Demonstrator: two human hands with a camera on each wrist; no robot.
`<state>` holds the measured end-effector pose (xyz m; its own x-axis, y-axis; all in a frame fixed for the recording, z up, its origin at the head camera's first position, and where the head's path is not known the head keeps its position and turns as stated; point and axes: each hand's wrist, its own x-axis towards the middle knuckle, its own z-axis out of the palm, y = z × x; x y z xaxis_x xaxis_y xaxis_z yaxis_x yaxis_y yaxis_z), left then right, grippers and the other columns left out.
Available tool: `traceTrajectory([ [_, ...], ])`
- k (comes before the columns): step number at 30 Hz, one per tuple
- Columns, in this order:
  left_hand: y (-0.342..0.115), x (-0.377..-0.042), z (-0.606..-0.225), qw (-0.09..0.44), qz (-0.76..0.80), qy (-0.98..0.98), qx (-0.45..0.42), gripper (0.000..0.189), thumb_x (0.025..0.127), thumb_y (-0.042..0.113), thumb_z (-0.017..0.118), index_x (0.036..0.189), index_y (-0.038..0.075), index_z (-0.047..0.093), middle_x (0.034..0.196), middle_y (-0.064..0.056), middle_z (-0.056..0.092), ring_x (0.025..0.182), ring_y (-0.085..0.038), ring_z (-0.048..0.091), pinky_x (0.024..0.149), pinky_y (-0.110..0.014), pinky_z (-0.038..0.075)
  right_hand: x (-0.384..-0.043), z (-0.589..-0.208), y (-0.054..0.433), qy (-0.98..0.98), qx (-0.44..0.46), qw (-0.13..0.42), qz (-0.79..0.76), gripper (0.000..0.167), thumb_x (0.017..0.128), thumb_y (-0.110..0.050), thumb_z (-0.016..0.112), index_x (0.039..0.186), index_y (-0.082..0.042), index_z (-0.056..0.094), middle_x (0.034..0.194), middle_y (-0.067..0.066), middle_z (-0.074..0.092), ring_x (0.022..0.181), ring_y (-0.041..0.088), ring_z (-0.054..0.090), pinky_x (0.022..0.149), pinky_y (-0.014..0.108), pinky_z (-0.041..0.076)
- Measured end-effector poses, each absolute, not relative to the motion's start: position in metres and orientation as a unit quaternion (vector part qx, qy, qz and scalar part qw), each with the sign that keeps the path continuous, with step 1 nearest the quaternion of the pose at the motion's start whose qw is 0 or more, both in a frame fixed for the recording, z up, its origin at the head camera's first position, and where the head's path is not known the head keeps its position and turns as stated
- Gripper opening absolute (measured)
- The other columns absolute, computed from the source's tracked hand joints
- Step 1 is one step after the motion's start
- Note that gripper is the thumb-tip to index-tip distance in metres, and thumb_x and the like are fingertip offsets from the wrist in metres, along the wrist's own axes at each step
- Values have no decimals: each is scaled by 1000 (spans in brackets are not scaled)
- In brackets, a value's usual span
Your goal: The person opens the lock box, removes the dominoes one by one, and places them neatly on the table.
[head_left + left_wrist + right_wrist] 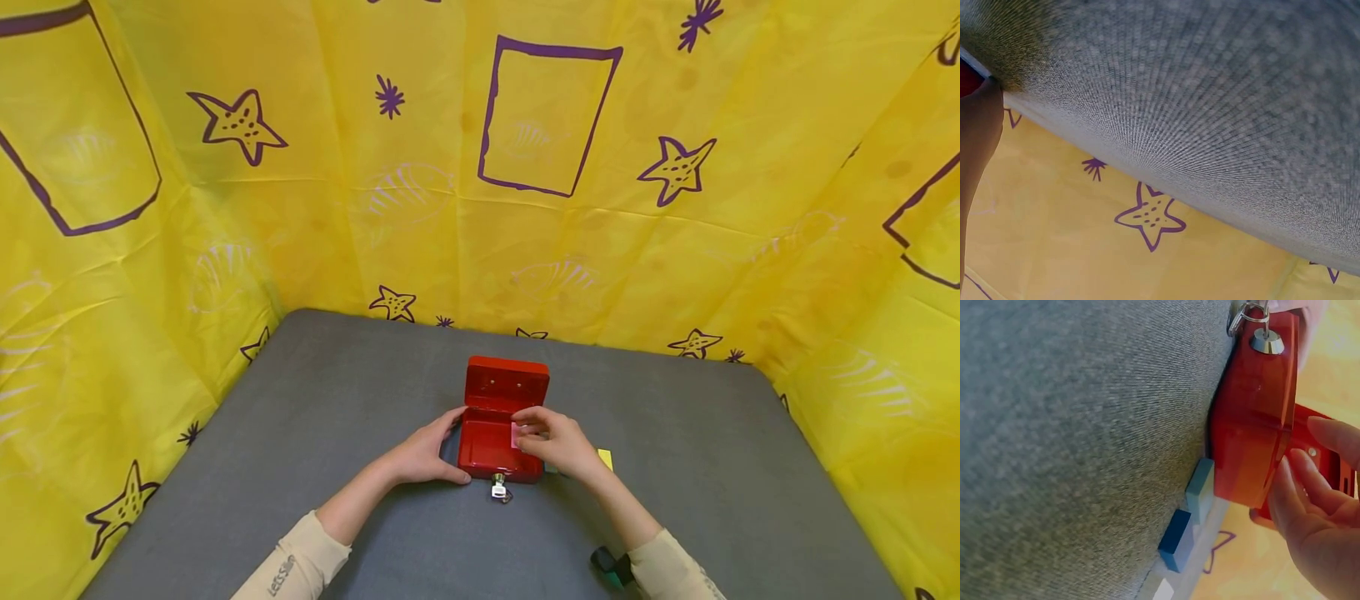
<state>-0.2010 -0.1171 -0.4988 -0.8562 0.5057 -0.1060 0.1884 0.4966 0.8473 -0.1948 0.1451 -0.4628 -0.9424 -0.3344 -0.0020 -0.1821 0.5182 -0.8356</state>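
A red cash box (498, 454) stands on the grey table with its lid (507, 383) raised and a key (498, 490) in its front lock. My left hand (423, 454) holds the box's left side, thumb at the front corner and fingers toward the back. Over the box's right part, my right hand (558, 442) pinches a small pink piece (515, 435) above the box floor. In the right wrist view, the fingers (1325, 487) bend beside the box wall, and the pink piece is hidden.
Right of the box, a light blue block (1200, 489) and a dark blue block (1176, 540) lie on the table. A yellow piece (604, 457) shows beyond my right wrist. Yellow cloth walls (420, 242) with purple drawings surround the grey table (360, 367).
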Motion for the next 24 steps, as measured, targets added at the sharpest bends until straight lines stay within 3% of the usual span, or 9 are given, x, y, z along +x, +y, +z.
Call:
traceTrajectory([
  [10, -118, -201, -500, 171, 458, 847, 209, 100, 72, 28, 85, 152, 13, 28, 153, -11, 35, 136, -35, 39, 108, -51, 36, -198, -463, 134, 901, -211, 39, -378, 30, 83, -8, 73, 111, 1, 66, 102, 13, 68, 88, 25, 67, 79, 40, 58],
  [16, -117, -201, -500, 170, 456, 848, 210, 100, 72, 28, 85, 152, 12, 28, 153, -11, 35, 135, -35, 39, 108, -50, 36, -198, -462, 129, 914, -211, 50, -344, 34, 82, -10, 74, 113, 2, 65, 106, 16, 68, 92, 29, 66, 80, 43, 57],
  [24, -118, -201, -499, 172, 456, 847, 213, 99, 72, 27, 85, 152, 11, 28, 153, -11, 35, 136, -34, 39, 109, -49, 36, -199, -462, 125, 923, -209, 60, -318, 35, 83, -14, 74, 114, -1, 66, 100, 13, 68, 86, 24, 62, 77, 40, 57],
])
